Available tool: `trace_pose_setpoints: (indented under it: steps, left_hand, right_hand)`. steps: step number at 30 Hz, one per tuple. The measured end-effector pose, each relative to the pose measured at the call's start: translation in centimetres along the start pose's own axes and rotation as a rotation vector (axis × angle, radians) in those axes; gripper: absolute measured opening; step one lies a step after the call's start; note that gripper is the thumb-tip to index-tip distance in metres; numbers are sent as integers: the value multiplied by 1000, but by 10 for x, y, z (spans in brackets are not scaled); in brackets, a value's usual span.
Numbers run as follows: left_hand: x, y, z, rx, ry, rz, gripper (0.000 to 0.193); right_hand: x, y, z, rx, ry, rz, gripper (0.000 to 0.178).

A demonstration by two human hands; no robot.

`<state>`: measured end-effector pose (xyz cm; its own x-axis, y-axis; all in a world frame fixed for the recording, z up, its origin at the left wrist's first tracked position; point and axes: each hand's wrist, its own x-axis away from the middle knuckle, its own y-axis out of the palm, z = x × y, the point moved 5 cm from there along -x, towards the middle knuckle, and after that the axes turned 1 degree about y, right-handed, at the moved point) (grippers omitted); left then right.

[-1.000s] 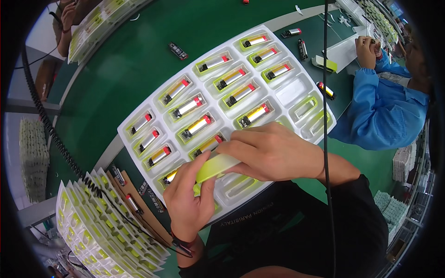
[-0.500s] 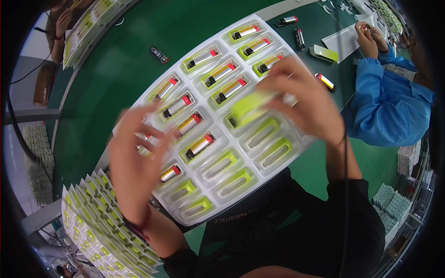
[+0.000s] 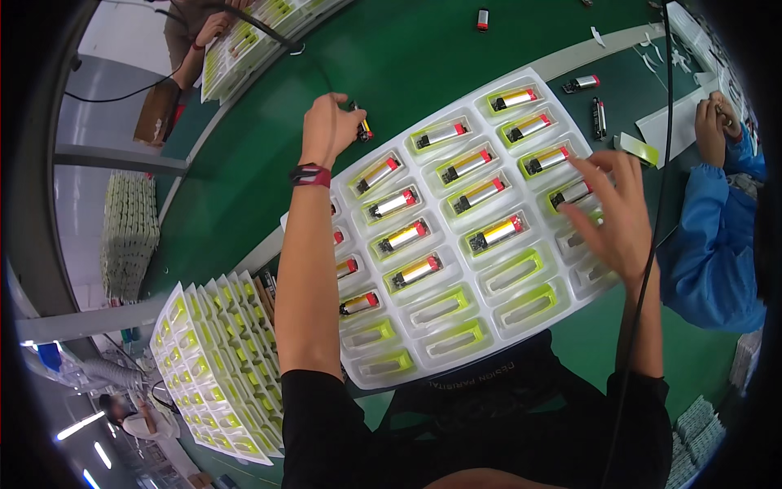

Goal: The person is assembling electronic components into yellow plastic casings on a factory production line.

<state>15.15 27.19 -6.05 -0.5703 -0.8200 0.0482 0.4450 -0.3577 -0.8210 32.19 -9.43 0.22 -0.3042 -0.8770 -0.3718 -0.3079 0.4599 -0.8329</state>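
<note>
Head view, nearest the body: a fanned stack of white blister cards (image 3: 216, 363) with yellow-green inserts is seen at the lower left, leaning in overlapping rows beside the left forearm. Just past it, a white moulded tray (image 3: 456, 236) is laid on the green table (image 3: 244, 187), its long axis running from lower left to upper right. Its near pockets are lined with yellow-green card and hold no cylinder; the pockets further along are each filled with a small silver cylinder with a red tip and black base (image 3: 406, 235), all lying parallel, red ends pointed up and to the right, along the tray's long axis.

The right hand (image 3: 615, 212) is spread open, fingers splayed, over the tray's right edge, nothing gripped; whether it touches the tray cannot be told. The left hand (image 3: 326, 129) is closed around a small cylinder (image 3: 363, 128) just beyond the tray's far left corner, a dark band worn at the wrist; only the piece's end is shown, so its direction cannot be judged.

Further off, loose cylinders (image 3: 582, 82) and a yellow-green card (image 3: 636, 148) are scattered on the table. At the right rim, hands in blue sleeves (image 3: 713, 122) belong to another person; a second tray (image 3: 244, 41) is seen at the top left.
</note>
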Motion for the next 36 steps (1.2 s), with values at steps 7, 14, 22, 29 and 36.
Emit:
trace_pose_setpoints:
  steps: [7, 14, 22, 29, 36]
  left_hand:
    - [148, -53, 86, 995, 241, 178, 39]
    - [262, -40, 59, 1209, 308, 222, 41]
    - [280, -38, 34, 1075, 251, 143, 36]
    - [285, -44, 19, 966, 214, 230, 30]
    - [302, -56, 14, 566, 218, 142, 29]
  right_hand:
    - [0, 40, -82, -976, 98, -169, 52]
    - [-8, 89, -149, -1678, 421, -266, 39]
    - [-4, 97, -151, -1578, 457, -283, 28]
    - [-5, 95, -153, -1449, 337, -435, 41]
    - [4, 103, -153, -1020, 151, -674, 31]
